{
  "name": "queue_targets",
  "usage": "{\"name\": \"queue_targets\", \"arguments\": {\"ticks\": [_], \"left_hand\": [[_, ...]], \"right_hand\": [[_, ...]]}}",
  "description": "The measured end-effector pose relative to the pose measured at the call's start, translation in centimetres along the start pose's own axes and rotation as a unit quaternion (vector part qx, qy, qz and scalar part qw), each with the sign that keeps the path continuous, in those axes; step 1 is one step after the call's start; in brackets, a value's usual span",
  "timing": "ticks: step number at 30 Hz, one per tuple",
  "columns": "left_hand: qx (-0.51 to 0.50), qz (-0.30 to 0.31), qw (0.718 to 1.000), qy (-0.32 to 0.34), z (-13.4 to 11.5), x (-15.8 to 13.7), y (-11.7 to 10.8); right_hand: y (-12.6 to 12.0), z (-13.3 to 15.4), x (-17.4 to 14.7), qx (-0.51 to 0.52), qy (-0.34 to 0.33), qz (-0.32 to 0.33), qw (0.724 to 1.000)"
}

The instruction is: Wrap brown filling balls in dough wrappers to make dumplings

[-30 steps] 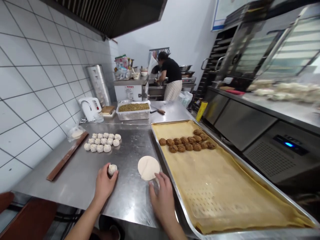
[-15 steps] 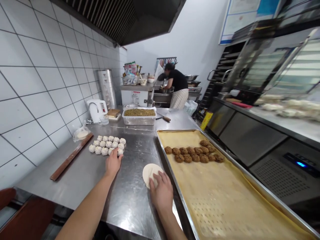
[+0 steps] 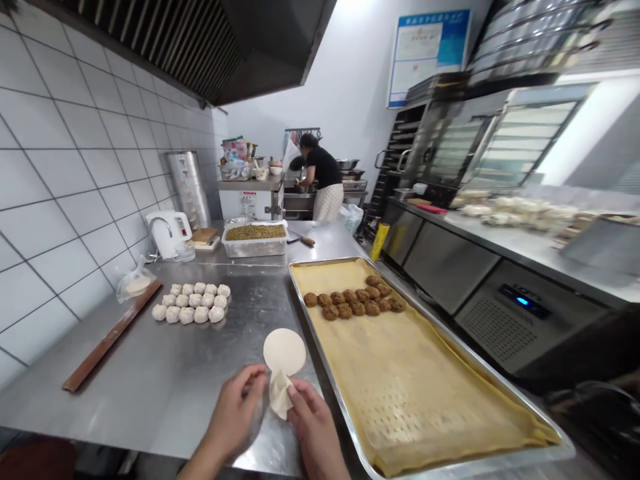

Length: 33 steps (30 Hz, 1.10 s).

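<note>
My right hand [image 3: 315,420] pinches a thin dough wrapper [image 3: 280,393] between thumb and fingers, and the wrapper hangs folded. Just left of it, my left hand [image 3: 237,407] is apart from the dough, fingers loosely curled with a gap to the thumb and nothing visible in them. Another round dough wrapper [image 3: 285,350] lies flat on the steel table [image 3: 210,360], right beyond the held one. Rows of white pleated dough balls [image 3: 185,307] sit farther off to the left.
At right, a large lined tray [image 3: 400,380] carries several brown filling balls [image 3: 355,301]. A wooden strip [image 3: 113,337] lies at left. Toward the back stand a tub of chopped filling [image 3: 255,240], a knife [image 3: 303,241] and a white kettle [image 3: 170,235]. A person [image 3: 321,177] works beyond.
My left hand has left the white dough balls and come back beside my right. My right hand has lifted a wrapper and drawn it nearer. The view has turned right.
</note>
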State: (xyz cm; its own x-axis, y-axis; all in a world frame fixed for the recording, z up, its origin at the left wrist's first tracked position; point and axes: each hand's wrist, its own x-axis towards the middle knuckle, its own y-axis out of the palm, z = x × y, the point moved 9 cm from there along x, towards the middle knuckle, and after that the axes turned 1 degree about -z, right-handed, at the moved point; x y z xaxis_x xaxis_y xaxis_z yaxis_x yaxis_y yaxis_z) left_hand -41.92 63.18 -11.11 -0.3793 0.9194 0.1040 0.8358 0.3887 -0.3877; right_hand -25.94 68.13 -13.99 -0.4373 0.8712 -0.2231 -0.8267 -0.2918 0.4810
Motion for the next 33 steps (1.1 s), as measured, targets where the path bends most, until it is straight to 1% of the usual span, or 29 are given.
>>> {"name": "queue_targets", "arguments": {"ticks": [1,3,4,6,8,9,10,12,13,15,17,19,21,24,26,28,30,32,33], "left_hand": [[-0.055,0.011,0.998,-0.034,0.0,-1.0,0.8],[-0.167,0.02,0.981,-0.096,0.2,-2.5,1.9],[-0.208,0.02,0.971,-0.114,0.1,-3.0,2.1],[-0.234,0.017,0.965,-0.116,-0.4,-3.8,2.0],[-0.211,0.018,0.972,-0.105,-1.3,-4.6,1.5],[-0.185,0.021,0.978,-0.095,-2.0,-5.0,1.2],[-0.148,0.028,0.986,-0.077,-2.9,-5.4,0.8],[-0.058,0.061,0.996,-0.015,-5.1,-6.2,0.5],[-0.014,0.082,0.996,0.023,-6.3,-6.6,0.5],[0.047,0.117,0.988,0.091,-8.0,-7.3,0.7],[0.069,0.118,0.982,0.127,-8.5,-7.7,0.5],[0.082,0.094,0.981,0.146,-8.3,-7.9,0.2],[0.099,0.06,0.98,0.161,-8.0,-8.3,-0.2],[0.122,-0.002,0.979,0.165,-7.7,-8.8,-1.1],[0.122,-0.051,0.98,0.151,-7.3,-8.8,-1.9],[0.103,-0.092,0.984,0.112,-5.8,-8.1,-2.4],[0.087,-0.106,0.989,0.052,-3.3,-6.9,-2.4],[0.093,-0.095,0.991,0.008,-0.7,-5.8,-1.9],[0.104,-0.09,0.991,0.0,0.2,-5.4,-1.6]], "right_hand": [[0.2,0.0,-0.8,0.028,0.016,0.013,0.999],[0.4,0.0,-2.0,0.066,0.035,0.03,0.997],[0.4,0.0,-2.5,0.077,0.04,0.036,0.996],[0.3,0.0,-3.4,0.095,0.048,0.051,0.993],[0.3,-0.2,-4.2,0.117,0.067,0.07,0.988],[0.3,-0.4,-4.5,0.123,0.085,0.075,0.986],[0.3,-0.7,-4.9,0.123,0.108,0.082,0.983],[0.9,-1.1,-5.9,0.113,0.158,0.108,0.975],[1.4,-1.2,-6.4,0.108,0.18,0.132,0.969],[2.4,-1.1,-7.2,0.108,0.204,0.183,0.956],[2.7,-1.0,-7.6,0.115,0.206,0.193,0.952],[2.1,-0.9,-7.4,0.129,0.195,0.164,0.958],[0.9,-1.0,-7.1,0.13,0.177,0.112,0.969],[-0.9,-0.4,-6.7,0.083,0.121,0.018,0.989],[-1.6,0.3,-6.4,0.046,0.07,-0.017,0.996],[-1.9,0.4,-5.8,0.029,0.021,-0.03,0.999],[-2.6,-0.5,-5.0,0.015,-0.003,-0.048,0.999],[-3.5,-2.5,-4.1,-0.008,0.016,-0.059,0.998],[-3.8,-3.6,-3.8,-0.02,0.031,-0.06,0.997]]}}
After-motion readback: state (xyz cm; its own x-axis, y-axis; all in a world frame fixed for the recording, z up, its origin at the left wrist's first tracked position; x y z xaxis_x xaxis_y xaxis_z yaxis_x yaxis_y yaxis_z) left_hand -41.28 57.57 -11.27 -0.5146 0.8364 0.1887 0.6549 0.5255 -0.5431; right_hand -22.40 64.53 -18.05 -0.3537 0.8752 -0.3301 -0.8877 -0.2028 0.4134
